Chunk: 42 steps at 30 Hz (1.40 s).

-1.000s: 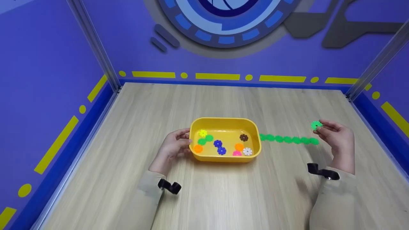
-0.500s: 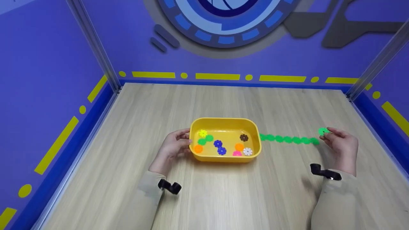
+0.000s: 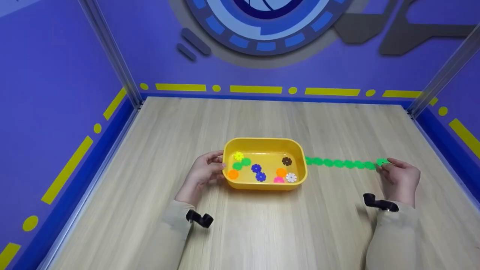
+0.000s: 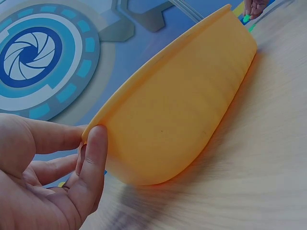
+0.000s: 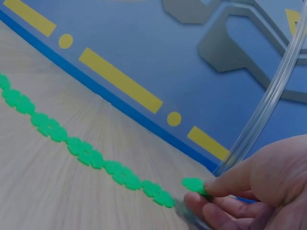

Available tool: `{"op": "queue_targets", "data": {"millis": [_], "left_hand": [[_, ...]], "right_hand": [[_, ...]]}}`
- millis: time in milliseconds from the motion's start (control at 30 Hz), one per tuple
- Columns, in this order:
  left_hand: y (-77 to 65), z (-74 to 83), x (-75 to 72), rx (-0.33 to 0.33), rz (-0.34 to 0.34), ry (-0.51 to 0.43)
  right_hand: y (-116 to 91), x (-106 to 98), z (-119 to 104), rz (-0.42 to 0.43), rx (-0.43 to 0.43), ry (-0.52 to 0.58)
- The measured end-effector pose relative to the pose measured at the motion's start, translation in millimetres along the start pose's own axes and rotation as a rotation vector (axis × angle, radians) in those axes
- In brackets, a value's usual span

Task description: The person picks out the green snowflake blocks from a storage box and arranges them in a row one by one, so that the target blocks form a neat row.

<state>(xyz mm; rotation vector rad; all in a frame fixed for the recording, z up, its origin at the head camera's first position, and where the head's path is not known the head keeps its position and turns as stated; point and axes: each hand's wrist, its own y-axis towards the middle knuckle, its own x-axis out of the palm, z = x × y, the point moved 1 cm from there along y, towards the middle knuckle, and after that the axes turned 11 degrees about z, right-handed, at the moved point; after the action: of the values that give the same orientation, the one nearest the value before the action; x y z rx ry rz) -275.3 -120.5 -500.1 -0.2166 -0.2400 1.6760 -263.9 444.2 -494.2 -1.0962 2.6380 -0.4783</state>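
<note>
At its left end, the yellow plastic bin (image 3: 264, 186) is pinched at the rim by my left hand (image 3: 202, 171), thumb and fingers on either side of the wall in the left wrist view. My right hand (image 3: 402, 179) pinches a green snowflake disc (image 5: 193, 184) between thumb and fingertips. That disc is just off the right end of a row of green snowflake discs (image 3: 338, 164) on the table. In the right wrist view a small gap separates it from the last disc, and it looks slightly raised. The row runs left to the bin's right side.
Loose discs lie in the bin: a yellow one (image 3: 238, 156), two blue ones (image 3: 258, 172), a brown one (image 3: 287, 161), a white one (image 3: 291, 177), plus orange, green and pink. Blue panels (image 3: 180, 71) enclose the wooden table (image 3: 270, 225) at the back and sides.
My right hand has moved right and down with the green disc, from above the row to close by its right end. The left hand and the bin have stayed put.
</note>
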Motion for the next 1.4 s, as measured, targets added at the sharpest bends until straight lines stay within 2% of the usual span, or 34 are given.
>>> {"op": "queue_targets", "data": {"millis": [200,767,1067,1400], "left_hand": [[-0.6,1.2,1.0,-0.015,0.005,-0.018],[-0.8,2.3,0.5,-0.024,0.003,-0.008],[-1.0,2.2,0.2,-0.012,0.007,0.014],[-0.3,0.8,-0.4,-0.02,0.012,0.009]], "right_hand": [[3.6,-0.2,2.2,0.014,0.007,0.011],[4.5,-1.6,1.2,0.055,-0.048,-0.136],[-0.3,-0.2,-0.7,0.084,-0.071,-0.155],[-5.8,7.7,-9.0,0.047,-0.1,-0.192]]}}
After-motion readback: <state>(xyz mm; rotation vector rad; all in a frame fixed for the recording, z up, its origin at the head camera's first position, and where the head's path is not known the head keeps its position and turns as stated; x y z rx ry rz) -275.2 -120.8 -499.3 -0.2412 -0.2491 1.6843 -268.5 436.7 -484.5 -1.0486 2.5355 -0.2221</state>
